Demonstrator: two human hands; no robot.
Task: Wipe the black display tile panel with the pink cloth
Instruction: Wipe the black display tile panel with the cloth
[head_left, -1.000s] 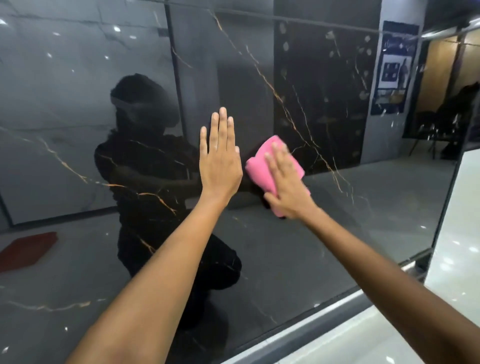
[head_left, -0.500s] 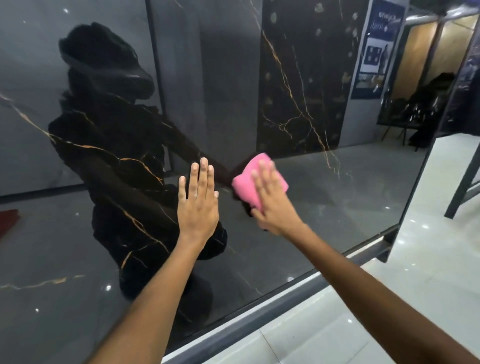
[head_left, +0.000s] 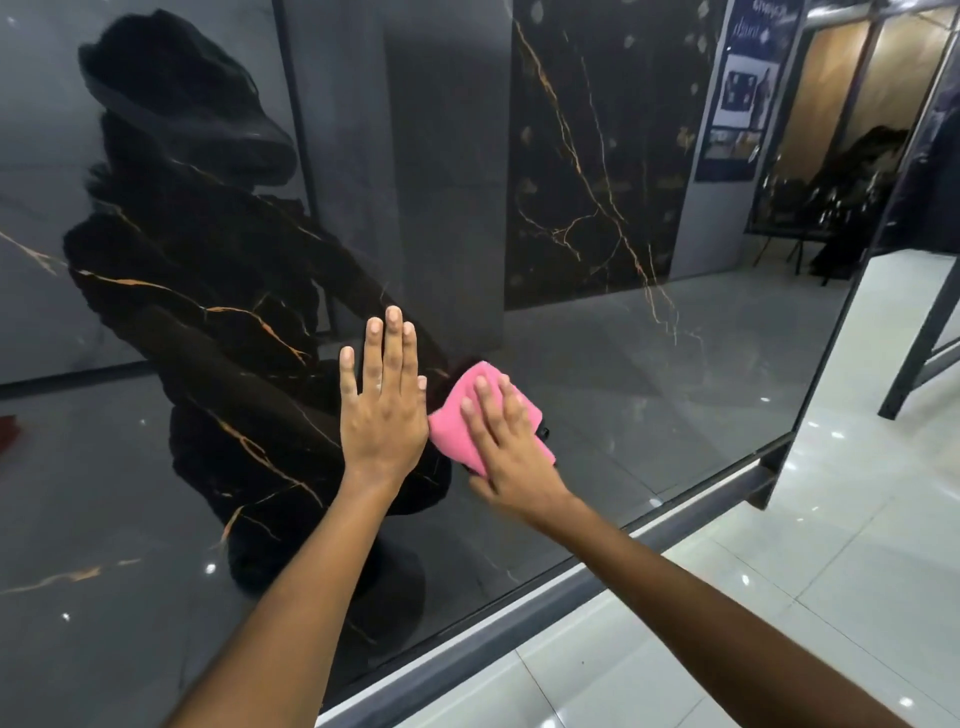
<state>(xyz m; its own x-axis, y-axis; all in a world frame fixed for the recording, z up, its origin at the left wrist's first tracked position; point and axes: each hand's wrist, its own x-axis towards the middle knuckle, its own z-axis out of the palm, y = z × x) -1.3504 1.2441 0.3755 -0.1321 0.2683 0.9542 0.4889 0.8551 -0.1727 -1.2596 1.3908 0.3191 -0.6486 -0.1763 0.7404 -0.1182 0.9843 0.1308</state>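
Pressing the pink cloth (head_left: 457, 415) flat against the black display tile panel (head_left: 597, 234) with my right hand (head_left: 511, 447): fingers straight and slightly spread over the cloth, palm on its lower part, no pinch or curl visible. Cloth is bunched into a small folded pad, sitting on the lower middle area of the panel, above the panel's bottom edge; its upper left portion shows beyond my fingers, the rest is covered by the hand. My left hand (head_left: 384, 410) lies flat on the panel just beside the cloth, to its left, fingers straight and held close together, pointing up, holding nothing. The edge of the left hand and the cloth look to be touching or nearly so; I cannot tell which. Both forearms are bare and reach up from the lower edge of the view. Panel surface is glossy black with thin orange-gold veins and reflects a dark figure, grey wall slabs and small ceiling light spots. A grey metal frame rail (head_left: 545, 613) runs along the panel's lower edge, slanting up to the right. White glossy floor tiles (head_left: 779, 597) lie to the right of the rail. A dark metal stand leg (head_left: 919, 338) rises at the far right. A blue poster (head_left: 743, 93) appears at upper right, text unreadable.
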